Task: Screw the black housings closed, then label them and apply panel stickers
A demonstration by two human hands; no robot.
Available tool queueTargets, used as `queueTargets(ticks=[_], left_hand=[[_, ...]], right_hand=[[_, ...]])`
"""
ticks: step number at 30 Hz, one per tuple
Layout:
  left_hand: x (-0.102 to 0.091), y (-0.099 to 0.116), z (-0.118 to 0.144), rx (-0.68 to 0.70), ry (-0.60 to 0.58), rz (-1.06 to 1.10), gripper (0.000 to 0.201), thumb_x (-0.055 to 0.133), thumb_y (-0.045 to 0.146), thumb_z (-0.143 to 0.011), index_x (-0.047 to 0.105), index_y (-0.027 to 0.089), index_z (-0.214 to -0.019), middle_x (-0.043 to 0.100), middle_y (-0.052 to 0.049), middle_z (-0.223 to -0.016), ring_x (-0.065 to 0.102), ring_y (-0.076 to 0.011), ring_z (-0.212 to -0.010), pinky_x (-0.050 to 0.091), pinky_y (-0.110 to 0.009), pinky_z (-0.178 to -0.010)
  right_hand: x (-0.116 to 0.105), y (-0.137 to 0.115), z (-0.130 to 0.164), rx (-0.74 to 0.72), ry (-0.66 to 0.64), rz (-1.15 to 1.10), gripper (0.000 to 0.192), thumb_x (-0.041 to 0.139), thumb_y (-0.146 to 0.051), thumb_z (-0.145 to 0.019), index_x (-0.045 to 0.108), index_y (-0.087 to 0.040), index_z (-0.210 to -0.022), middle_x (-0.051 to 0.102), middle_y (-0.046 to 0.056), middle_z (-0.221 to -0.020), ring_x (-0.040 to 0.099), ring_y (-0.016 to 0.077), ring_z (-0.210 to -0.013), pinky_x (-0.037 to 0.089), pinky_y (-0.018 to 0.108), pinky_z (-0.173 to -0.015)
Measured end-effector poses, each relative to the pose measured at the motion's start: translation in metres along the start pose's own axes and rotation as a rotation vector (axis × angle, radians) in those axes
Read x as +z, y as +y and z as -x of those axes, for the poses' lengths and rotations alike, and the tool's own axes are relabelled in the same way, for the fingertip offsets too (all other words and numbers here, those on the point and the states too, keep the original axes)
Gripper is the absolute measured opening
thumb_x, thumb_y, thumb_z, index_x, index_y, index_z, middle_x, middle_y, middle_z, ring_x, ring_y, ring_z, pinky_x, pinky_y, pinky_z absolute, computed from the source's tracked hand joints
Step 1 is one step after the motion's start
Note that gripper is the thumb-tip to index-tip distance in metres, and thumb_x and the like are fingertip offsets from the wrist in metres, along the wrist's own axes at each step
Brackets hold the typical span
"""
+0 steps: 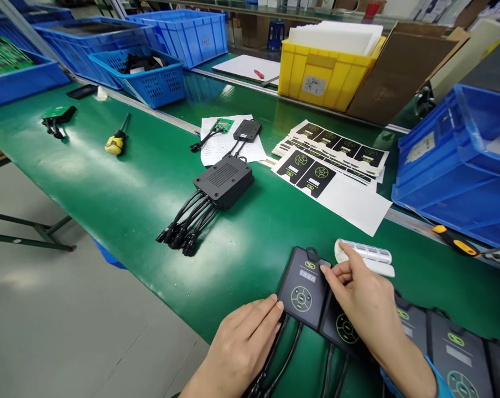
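A black controller box (303, 286) with a green-ringed button label lies on the green table (121, 188) near its front edge, on top of a second one (342, 327). My left hand (244, 342) rests flat against its lower left corner, over the black cables. My right hand (368, 301) touches its upper right edge with the fingertips, pressing on the label face. More finished boxes (457, 354) lie in a row to the right. A white strip (368, 255) of parts lies just behind my right hand.
A stack of ribbed black boxes with cables (223, 179) sits mid-table. Label sheets (333, 152) lie behind. A screwdriver (117, 141) lies far left, another (455, 240) by the blue crate (449, 177). A yellow bin (324, 69) and blue baskets (150, 74) stand at the back.
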State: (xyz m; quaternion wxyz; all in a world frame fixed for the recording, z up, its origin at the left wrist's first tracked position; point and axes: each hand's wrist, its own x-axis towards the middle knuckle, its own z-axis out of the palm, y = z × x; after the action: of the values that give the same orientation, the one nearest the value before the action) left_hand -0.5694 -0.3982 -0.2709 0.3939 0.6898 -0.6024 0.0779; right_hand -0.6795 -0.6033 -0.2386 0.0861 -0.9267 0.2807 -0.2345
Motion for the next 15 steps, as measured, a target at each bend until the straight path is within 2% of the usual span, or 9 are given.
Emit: queueTargets(ticks=[2,8,10,12,15], left_hand=[[0.000,0.000,0.002,-0.011,-0.010,0.005,0.028,0.055,0.005,-0.093,0.062,0.007,-0.120,0.072,-0.014,-0.109,0.071,-0.0203,-0.095,0.062,-0.031,-0.080],[0.001,-0.004,0.007,-0.047,-0.040,0.009,0.030,0.054,0.008,-0.095,0.061,0.013,-0.123,0.070,-0.011,-0.115,0.069,-0.0192,-0.099,0.060,-0.031,-0.082],[0.001,-0.006,0.008,-0.053,-0.046,0.000,0.029,0.053,0.010,-0.095,0.062,0.015,-0.122,0.070,-0.010,-0.115,0.069,-0.0188,-0.100,0.060,-0.030,-0.085],[0.002,-0.007,0.007,-0.050,-0.047,-0.017,0.028,0.052,0.012,-0.096,0.063,0.017,-0.122,0.071,-0.009,-0.115,0.069,-0.0183,-0.101,0.059,-0.029,-0.086],[0.001,-0.010,0.005,-0.013,-0.032,-0.055,0.027,0.050,0.016,-0.097,0.063,0.019,-0.121,0.071,-0.007,-0.113,0.071,-0.0178,-0.099,0.059,-0.026,-0.086]], right_hand=[[-0.002,0.001,0.002,0.015,-0.035,0.012,0.044,0.048,-0.041,-0.095,0.051,-0.007,-0.124,0.062,-0.005,-0.063,0.058,0.0095,-0.045,0.042,0.021,-0.040],[-0.021,0.005,0.027,-0.146,-0.109,0.059,0.023,0.042,-0.030,-0.098,0.063,-0.020,-0.103,0.066,0.001,-0.085,0.066,0.0134,-0.066,0.048,0.024,-0.052],[-0.030,0.013,0.032,-0.157,-0.080,0.087,0.022,0.043,-0.028,-0.098,0.064,-0.021,-0.100,0.066,0.001,-0.085,0.066,0.0140,-0.070,0.048,0.025,-0.056],[-0.041,0.026,0.032,-0.137,-0.041,0.141,0.022,0.044,-0.028,-0.097,0.065,-0.020,-0.097,0.066,0.002,-0.087,0.066,0.0144,-0.075,0.048,0.025,-0.061],[-0.061,0.055,0.030,-0.012,-0.069,0.263,0.024,0.044,-0.029,-0.097,0.066,-0.021,-0.094,0.067,0.002,-0.090,0.065,0.0133,-0.078,0.047,0.024,-0.063]])
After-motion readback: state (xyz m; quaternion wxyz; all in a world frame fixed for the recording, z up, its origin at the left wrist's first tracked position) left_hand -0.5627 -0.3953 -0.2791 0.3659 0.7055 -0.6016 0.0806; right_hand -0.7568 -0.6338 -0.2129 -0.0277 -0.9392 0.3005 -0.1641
